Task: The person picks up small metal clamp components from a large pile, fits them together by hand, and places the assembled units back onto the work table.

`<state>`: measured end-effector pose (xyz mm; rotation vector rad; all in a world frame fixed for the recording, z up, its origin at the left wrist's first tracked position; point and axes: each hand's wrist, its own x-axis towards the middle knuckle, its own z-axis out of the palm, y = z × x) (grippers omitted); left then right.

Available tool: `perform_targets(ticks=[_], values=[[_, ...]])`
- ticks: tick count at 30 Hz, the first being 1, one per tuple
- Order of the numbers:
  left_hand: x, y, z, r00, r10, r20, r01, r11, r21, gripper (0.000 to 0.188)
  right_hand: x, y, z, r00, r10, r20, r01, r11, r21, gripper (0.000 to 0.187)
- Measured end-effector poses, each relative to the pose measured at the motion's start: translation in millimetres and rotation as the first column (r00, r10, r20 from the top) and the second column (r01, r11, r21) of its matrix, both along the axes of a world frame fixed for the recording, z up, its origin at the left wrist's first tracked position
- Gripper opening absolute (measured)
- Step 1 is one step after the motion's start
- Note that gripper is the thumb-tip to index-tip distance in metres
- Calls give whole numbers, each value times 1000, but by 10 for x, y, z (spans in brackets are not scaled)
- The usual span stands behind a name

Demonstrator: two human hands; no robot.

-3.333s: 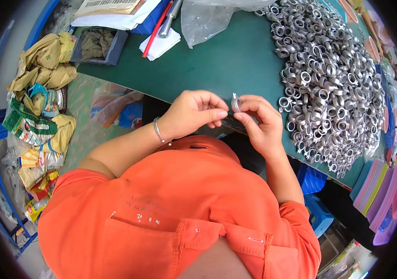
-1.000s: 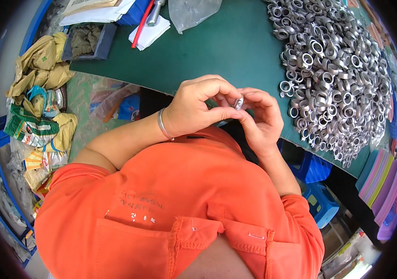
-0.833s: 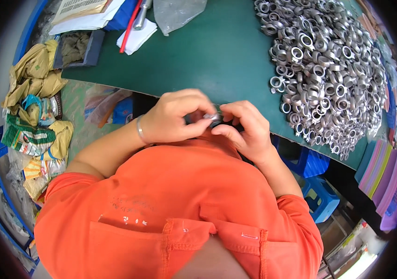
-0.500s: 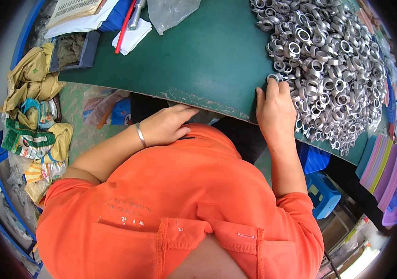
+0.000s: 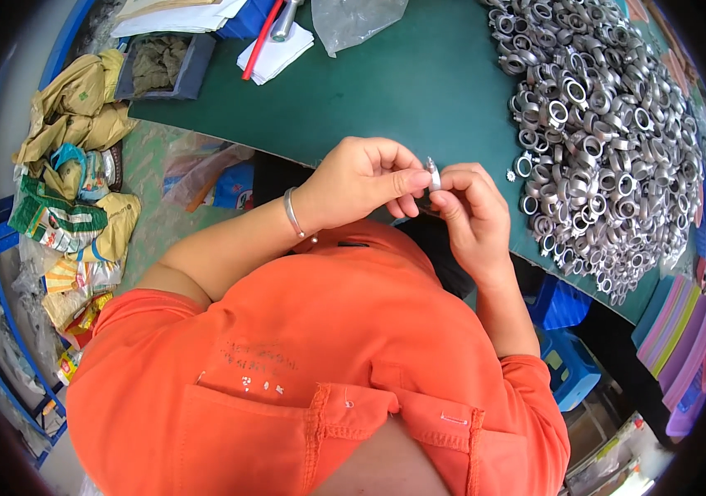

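Observation:
A small silver metal ring (image 5: 434, 177) with a pointed nub is held up edge-on over the near edge of the green table (image 5: 344, 107). My left hand (image 5: 358, 180) pinches it from the left between thumb and fingers. From the right, my right hand (image 5: 478, 219) grips the same ring with its thumb and curled forefinger. Part of the ring is hidden by the fingertips. To the right of my hands lies a large heap of similar grey metal rings (image 5: 609, 157). A tiny toothed piece (image 5: 511, 175) rests at the heap's left edge.
At the back left are a dark box (image 5: 197, 76) of greyish material, a red stick (image 5: 263, 37), a metal tool (image 5: 284, 23), white paper (image 5: 278, 58) and a clear plastic bag (image 5: 357, 21). Crumpled sacks (image 5: 63, 157) lie left. A blue stool (image 5: 566, 368) stands below right.
My right hand has come left from the heap with a ring. My left hand has risen from my lap and now holds the ring too. The whole view has shifted slightly.

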<state>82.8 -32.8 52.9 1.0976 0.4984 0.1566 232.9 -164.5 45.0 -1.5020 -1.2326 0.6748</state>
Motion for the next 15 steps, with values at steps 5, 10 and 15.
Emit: perform_targets(ticks=[5,10,15], values=[[17,-37,-23,998,54,-31,-58,987,-149,19,-90,35,-11,991,-36,128,13,984,176,20],[10,-67,17,993,109,-40,-115,976,-186,19,-153,-24,-169,958,-67,-279,131,967,217,35],[-19,-60,-5,997,50,-52,-58,981,-184,22,-136,-45,-156,974,-69,-214,127,955,268,37]])
